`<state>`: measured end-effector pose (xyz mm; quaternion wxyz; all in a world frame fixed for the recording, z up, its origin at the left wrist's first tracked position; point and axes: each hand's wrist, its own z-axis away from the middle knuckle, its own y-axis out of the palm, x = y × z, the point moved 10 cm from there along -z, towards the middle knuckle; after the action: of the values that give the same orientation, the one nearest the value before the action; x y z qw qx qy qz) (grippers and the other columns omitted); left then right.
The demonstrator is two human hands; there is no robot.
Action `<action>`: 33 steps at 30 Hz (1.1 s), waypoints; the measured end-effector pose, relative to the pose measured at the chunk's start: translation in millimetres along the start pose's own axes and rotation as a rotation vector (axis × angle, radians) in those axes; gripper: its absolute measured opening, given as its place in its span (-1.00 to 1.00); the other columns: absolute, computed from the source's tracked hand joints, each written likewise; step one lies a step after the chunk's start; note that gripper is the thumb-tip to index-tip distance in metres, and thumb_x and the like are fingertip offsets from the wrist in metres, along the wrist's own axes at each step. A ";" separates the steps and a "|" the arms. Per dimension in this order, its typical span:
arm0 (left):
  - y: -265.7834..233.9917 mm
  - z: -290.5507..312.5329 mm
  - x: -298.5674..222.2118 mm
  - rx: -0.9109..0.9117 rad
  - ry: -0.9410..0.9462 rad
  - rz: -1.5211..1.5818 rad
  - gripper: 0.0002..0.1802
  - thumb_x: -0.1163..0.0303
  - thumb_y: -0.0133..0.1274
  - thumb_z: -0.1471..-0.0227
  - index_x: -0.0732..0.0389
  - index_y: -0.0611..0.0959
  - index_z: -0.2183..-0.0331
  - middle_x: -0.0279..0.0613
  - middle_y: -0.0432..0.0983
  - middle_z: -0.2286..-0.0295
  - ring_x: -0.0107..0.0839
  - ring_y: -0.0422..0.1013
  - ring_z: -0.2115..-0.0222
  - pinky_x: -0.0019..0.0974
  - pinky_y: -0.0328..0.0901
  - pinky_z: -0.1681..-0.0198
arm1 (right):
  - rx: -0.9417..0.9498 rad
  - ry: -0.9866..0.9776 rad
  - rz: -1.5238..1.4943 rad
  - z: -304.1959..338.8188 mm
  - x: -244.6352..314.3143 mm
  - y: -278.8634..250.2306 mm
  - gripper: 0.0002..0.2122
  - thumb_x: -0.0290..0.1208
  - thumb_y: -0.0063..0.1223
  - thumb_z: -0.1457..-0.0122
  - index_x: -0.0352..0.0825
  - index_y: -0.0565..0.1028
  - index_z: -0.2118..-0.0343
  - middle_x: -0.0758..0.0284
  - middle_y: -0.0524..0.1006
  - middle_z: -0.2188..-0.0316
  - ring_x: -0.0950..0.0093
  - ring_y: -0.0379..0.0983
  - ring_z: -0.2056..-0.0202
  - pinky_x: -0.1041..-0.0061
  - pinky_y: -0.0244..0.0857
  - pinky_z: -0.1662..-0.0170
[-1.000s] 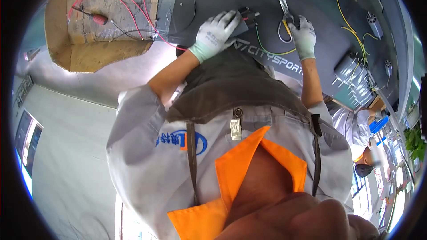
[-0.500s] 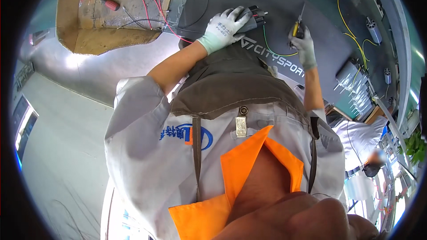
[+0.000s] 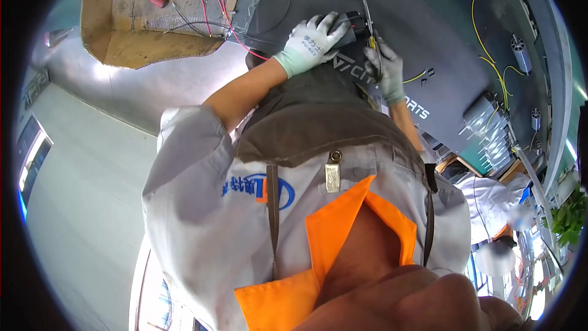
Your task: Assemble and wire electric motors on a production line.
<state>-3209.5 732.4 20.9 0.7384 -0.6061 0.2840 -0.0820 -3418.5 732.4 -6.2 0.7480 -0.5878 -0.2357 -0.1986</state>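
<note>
My left hand, in a pale grey-white work glove, is closed around a black cylindrical part, which looks like a small motor. It rests on the dark mat. Close beside its right end is my right hand, also gloved, with fingers closed on a slim tool with a yellow and dark handle. The tool's long metal blade points away from me; its exact kind is unclear. A yellow-green wire runs out to the right of my right hand.
A cardboard-lined tray at the far left holds red wires and a red-handled screwdriver. On the right lie a grey motor with yellow wires and a cluster of metal cylinders. Another person is behind on the right.
My right hand has moved left with the tool, bringing it up against the end of the black part. My left hand has stayed nearly in place.
</note>
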 end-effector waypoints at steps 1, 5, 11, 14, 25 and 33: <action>1.0 2.2 -2.0 0.004 -0.020 -0.004 -0.13 0.03 0.23 0.08 -0.07 0.28 -0.24 0.02 0.25 -0.16 0.04 0.39 0.00 0.00 0.41 0.07 | 0.098 0.178 -0.361 -3.2 3.7 -2.2 -0.64 -0.35 0.27 -0.13 -0.35 0.57 0.02 0.39 0.60 0.34 0.76 0.33 0.60 0.71 0.17 0.59; -1.0 3.7 2.5 0.011 -0.015 -0.020 -0.13 0.03 0.24 0.08 -0.06 0.28 -0.24 0.02 0.26 -0.15 0.03 0.39 0.00 0.00 0.41 0.07 | 0.058 0.421 -0.933 -18.0 4.6 -24.3 -0.68 -0.47 0.20 -0.15 -0.37 0.57 0.01 0.38 0.62 0.27 0.79 0.36 0.57 0.77 0.25 0.55; 0.8 3.9 -1.9 -0.032 0.010 0.016 -0.12 0.02 0.23 0.08 -0.04 0.28 -0.24 0.00 0.27 -0.15 0.02 0.40 0.00 0.01 0.39 0.04 | 0.260 0.060 -0.976 -15.6 37.1 18.0 -0.53 -0.45 0.12 -0.21 -0.40 0.38 -0.19 0.34 0.60 0.28 0.67 0.45 0.54 0.74 0.29 0.57; 0.2 6.8 -3.8 -0.008 -0.013 0.012 -0.12 0.02 0.23 0.08 -0.04 0.28 -0.24 0.01 0.26 -0.16 0.02 0.39 -0.01 0.01 0.39 0.03 | 0.160 0.469 -0.977 -1.8 23.7 -14.1 -0.51 -0.45 0.15 -0.20 -0.34 0.38 -0.21 0.47 0.54 0.40 0.74 0.33 0.60 0.76 0.12 0.63; -41.5 10.5 7.9 -0.093 -0.038 0.075 -0.26 0.11 0.19 0.07 0.06 0.38 -0.14 0.00 0.37 -0.01 -0.01 0.44 0.10 0.04 0.42 0.18 | 0.364 0.433 -0.936 2.0 30.1 34.4 -0.56 -0.37 0.23 -0.17 -0.41 0.49 -0.10 0.36 0.59 0.23 0.61 0.45 0.30 0.64 0.32 0.17; -37.3 2.2 47.5 0.192 -0.474 0.622 0.21 0.08 0.39 0.33 0.20 0.13 -0.29 0.14 0.42 0.09 0.01 0.51 0.17 0.00 0.41 0.13 | -0.212 0.360 -0.783 38.4 -24.0 -63.8 -0.59 -0.39 0.09 -0.27 -0.37 0.42 -0.16 0.55 0.45 0.47 0.79 0.22 0.60 0.73 0.07 0.57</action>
<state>-3160.8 702.8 41.1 0.8264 -0.4214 0.2668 0.2613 -3479.1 755.6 37.4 0.5813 -0.4838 -0.2849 -0.5890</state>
